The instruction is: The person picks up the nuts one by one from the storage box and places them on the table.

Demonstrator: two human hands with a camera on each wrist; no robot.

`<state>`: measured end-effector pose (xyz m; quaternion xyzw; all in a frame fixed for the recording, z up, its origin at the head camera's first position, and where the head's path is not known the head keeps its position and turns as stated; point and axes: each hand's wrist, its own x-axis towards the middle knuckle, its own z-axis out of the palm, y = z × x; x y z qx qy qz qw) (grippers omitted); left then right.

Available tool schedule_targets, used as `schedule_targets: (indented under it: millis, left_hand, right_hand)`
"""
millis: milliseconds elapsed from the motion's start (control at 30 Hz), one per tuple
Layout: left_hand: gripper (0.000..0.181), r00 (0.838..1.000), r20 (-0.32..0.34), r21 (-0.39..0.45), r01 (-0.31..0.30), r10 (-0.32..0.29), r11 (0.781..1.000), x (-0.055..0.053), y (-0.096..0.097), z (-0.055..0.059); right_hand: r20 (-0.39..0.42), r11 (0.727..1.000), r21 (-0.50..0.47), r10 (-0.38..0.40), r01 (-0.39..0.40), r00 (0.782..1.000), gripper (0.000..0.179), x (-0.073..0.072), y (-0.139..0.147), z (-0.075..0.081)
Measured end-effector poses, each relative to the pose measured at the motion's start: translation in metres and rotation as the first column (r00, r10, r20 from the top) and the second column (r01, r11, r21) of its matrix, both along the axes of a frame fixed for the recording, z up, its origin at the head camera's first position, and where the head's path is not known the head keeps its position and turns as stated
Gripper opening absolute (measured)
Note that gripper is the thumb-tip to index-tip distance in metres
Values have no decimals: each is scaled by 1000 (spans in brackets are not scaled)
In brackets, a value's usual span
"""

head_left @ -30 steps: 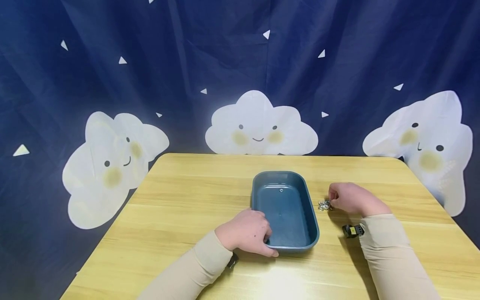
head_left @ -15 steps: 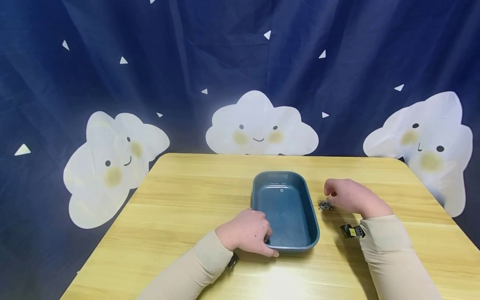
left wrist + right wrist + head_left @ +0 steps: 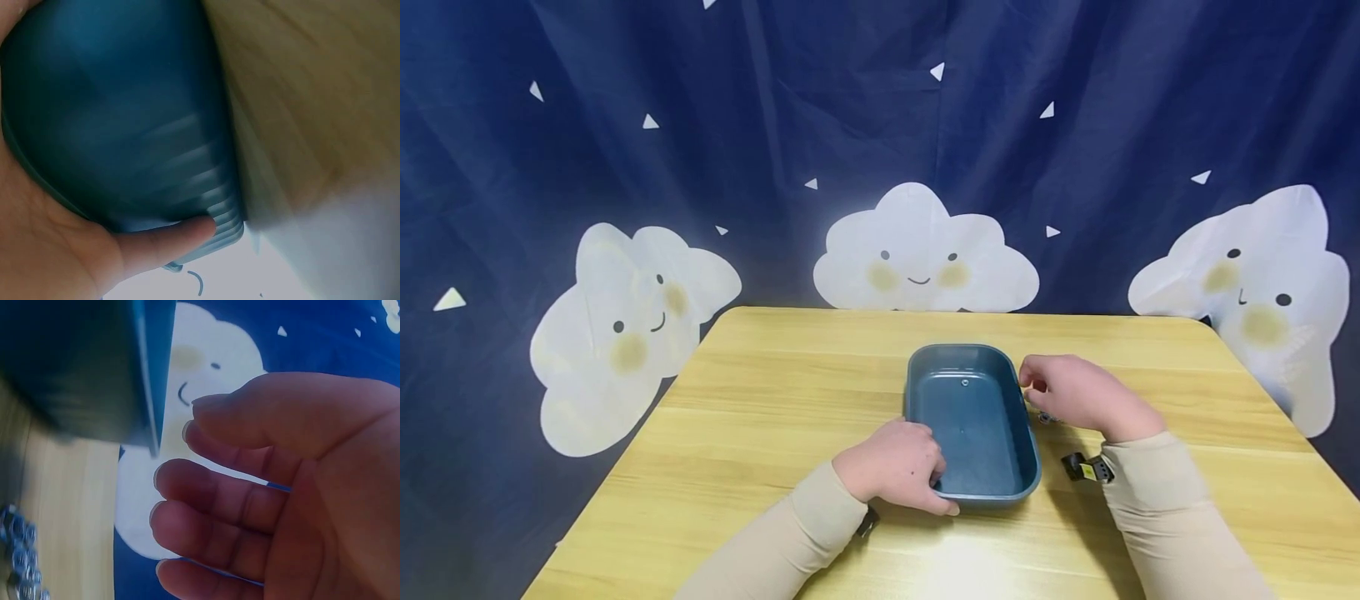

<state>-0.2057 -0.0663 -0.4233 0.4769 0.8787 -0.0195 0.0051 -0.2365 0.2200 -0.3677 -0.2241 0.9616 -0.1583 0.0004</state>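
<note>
A dark blue plastic bin [image 3: 962, 433] sits on the table, with one small metal nut [image 3: 965, 382] on its floor near the far end. My left hand [image 3: 895, 467] grips the near left corner, fingers over the rim inside and thumb along the outer wall [image 3: 137, 125]. Beside the far right rim hovers my right hand [image 3: 1078, 396]. Its thumb and index fingertips [image 3: 209, 409] meet, the other fingers loosely bent; anything pinched between them is hidden. Below that hand lies a small pile of shiny metal nuts [image 3: 24, 556], partly covered in the head view.
The bin stands on a light wooden table [image 3: 797, 375] with rounded far corners. Behind the table hangs a dark blue curtain [image 3: 850, 100] printed with white clouds and triangles. Each wrist bears a small black camera, such as the right wrist camera [image 3: 1086, 468].
My right hand has lifted from the pile of nuts and moved left to the bin's right rim. The left hand and the bin have stayed in place.
</note>
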Motion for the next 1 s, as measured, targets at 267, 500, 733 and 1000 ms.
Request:
schedule_targets:
  millis: [267,500,733,1000]
  left_hand:
    - [46,1000,2,4,0,0,1000,0,1,1]
    - [47,1000,3,-5,1,-1,1000,0,1,1]
    - [47,1000,3,-3,-6,6,1000,1,0,1]
    - [47,1000,0,-8,-5,5,1000,1,1,1]
  right_hand:
    - [-8,998,-1,58,-58,998,4,-3,-24,10]
    - [12,995,19,101,-101,995,5,-15,-44,12]
    - [69,992,61,111,-115,991,17,-33,-66,3]
    - [149,987,126,80,-99,986,15,-47,-81,-9]
